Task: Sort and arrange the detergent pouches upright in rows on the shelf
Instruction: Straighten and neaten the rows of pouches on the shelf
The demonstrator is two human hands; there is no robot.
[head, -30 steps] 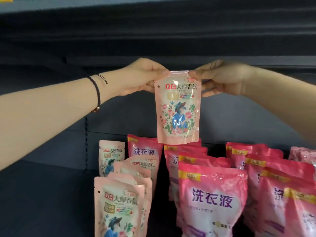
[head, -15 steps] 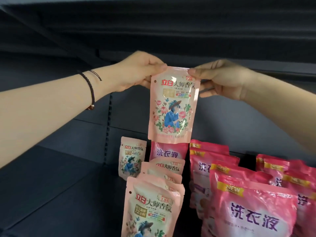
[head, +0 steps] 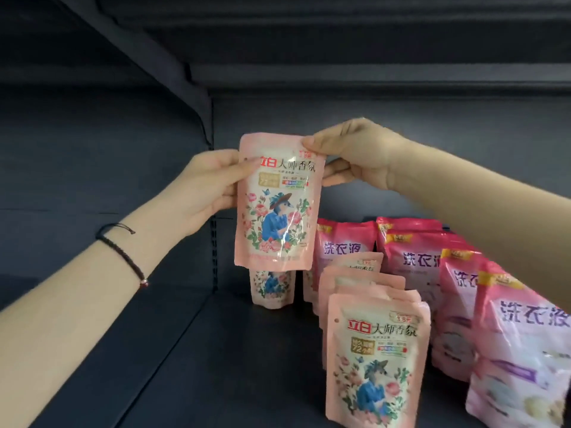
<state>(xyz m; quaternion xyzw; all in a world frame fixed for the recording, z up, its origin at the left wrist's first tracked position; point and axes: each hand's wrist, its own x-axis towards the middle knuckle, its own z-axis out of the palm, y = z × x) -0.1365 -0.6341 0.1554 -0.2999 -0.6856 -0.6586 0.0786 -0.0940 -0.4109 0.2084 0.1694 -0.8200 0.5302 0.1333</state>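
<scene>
Both hands hold one pale pink floral pouch [head: 276, 208] upright in the air above the shelf. My left hand [head: 210, 189] grips its left edge, thumb on the front. My right hand [head: 349, 156] pinches its top right corner. Directly below and behind it a lone floral pouch [head: 272, 288] stands upright at the back of the shelf. To the right, a row of several floral pouches [head: 375, 359] runs from front to back. Further right stand rows of larger bright pink pouches [head: 457, 291] with purple lettering.
The dark shelf floor [head: 191, 366] stretches bare to the left of the pouches. A slotted upright [head: 213, 242] runs down the dark back panel just left of the held pouch. The shelf above [head: 340, 41] hangs overhead.
The held pouch has come lower and left, now hanging over the lone back pouch. My left hand slid from the top corner down onto the left edge. The view has shifted left.
</scene>
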